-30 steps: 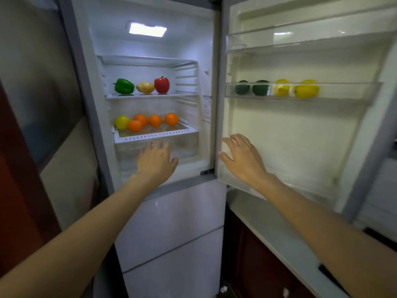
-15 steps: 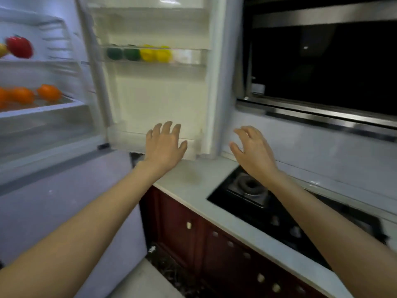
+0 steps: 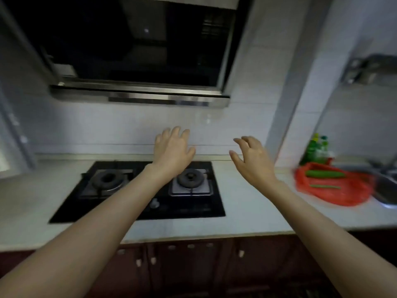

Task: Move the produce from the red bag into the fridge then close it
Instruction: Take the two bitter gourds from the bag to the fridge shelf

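Note:
The red bag lies slumped on the white counter at the right, beside the sink. A green cucumber and a thin green vegetable rest on top of it. My left hand hovers over the stove's right burner, fingers spread, holding nothing. My right hand hangs above the counter just right of the stove, fingers loosely bent and empty, well left of the bag. Only a blurred edge of the fridge door shows at the far left.
A black two-burner gas stove sits in the white counter, under a dark range hood. A steel sink lies at the far right, with green bottles behind the bag. Dark red cabinets run below.
The view has swung right, from the open fridge past its door to the stove and the red bag. Both hands stayed raised and empty, now over the stove and counter.

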Demonstrator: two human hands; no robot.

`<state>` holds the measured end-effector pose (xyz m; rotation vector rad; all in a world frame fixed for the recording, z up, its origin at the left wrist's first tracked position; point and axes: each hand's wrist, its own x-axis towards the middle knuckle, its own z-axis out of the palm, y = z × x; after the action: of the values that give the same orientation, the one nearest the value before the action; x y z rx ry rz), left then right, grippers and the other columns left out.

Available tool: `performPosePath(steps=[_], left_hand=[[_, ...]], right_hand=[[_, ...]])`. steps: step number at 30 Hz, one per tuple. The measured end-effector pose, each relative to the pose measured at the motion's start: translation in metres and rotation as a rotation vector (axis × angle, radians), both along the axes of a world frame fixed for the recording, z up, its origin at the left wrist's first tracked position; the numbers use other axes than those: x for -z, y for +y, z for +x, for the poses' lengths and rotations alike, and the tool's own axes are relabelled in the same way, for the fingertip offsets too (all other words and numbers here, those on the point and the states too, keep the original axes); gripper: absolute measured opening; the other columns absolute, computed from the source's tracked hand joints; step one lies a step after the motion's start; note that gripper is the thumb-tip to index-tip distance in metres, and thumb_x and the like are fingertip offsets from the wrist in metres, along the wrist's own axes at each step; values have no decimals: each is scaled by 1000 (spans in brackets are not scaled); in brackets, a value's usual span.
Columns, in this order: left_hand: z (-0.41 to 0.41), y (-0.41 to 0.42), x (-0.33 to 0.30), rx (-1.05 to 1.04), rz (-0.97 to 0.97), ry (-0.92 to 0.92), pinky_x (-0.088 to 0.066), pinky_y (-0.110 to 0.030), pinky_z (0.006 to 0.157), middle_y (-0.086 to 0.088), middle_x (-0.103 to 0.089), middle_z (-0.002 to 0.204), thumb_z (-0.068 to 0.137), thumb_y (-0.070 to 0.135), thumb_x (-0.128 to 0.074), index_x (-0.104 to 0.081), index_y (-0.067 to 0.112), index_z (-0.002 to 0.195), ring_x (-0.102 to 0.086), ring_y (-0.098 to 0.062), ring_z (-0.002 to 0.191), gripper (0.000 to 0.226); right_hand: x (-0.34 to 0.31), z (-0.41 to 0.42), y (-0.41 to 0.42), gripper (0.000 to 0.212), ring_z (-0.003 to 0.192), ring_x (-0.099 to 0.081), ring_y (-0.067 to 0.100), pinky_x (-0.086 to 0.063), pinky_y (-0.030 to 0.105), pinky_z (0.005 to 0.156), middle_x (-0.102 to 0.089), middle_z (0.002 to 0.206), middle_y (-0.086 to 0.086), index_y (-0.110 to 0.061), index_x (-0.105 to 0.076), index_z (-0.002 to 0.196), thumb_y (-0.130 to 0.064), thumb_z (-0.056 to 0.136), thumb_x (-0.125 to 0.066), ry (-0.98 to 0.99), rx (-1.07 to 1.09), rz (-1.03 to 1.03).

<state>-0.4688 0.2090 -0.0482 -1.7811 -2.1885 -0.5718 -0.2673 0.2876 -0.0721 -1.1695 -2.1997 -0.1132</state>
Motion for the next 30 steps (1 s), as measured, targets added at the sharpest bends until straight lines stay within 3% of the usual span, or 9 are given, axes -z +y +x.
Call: performPosePath(steps=[17, 30], left_hand=[[262, 242, 34, 676, -104, 70, -34, -42, 100, -7, -43, 137, 92, 42, -40, -38, 19, 137, -39, -30, 124, 51], [406, 367, 126, 845, -240, 82, -34, -44, 101, -7, -45, 137, 90, 43, -45, -41, 20, 135, -39, -31, 125, 51]], right_hand=[[32, 273, 103, 41, 122, -43, 31, -31, 39, 104, -56, 124, 14, -4, -56, 123, -30, 91, -55, -32, 637, -77], [102, 422, 150, 47, 128, -38, 26, -34, 39, 107, -53, 129, 7, -10, -48, 132, -36, 93, -50, -25, 887, -230]])
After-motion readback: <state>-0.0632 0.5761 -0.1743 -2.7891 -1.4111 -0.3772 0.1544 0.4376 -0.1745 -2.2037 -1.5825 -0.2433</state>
